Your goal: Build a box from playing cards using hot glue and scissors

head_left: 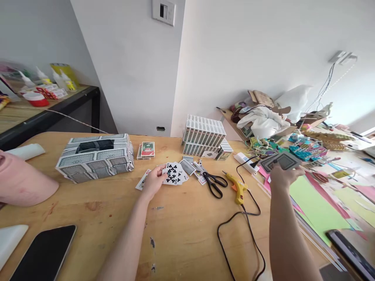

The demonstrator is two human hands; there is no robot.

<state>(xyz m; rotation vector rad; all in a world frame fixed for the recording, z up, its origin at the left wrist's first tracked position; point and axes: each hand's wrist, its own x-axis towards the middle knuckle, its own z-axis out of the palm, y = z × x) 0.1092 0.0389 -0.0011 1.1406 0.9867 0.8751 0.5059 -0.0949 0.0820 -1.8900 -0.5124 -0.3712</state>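
Observation:
My left hand (152,180) rests on the wooden table (181,238) with its fingers closed on a small fan of playing cards (175,173), a black clubs card on top. My right hand (280,175) is raised above the table's right side and pinches a folded piece made of patterned card backs (280,160). More loose cards (187,166) lie just beyond the fan. Black scissors (213,182) and a yellow glue gun (238,187) lie between my two hands.
A box built from card backs (95,157) stands at left, a card pack (147,149) beside it, stacked card packs (205,134) behind. The glue gun's black cable (234,230) loops forward. Phones (43,253) lie at both front corners. Coloured paper (316,203) and craft clutter fill the right.

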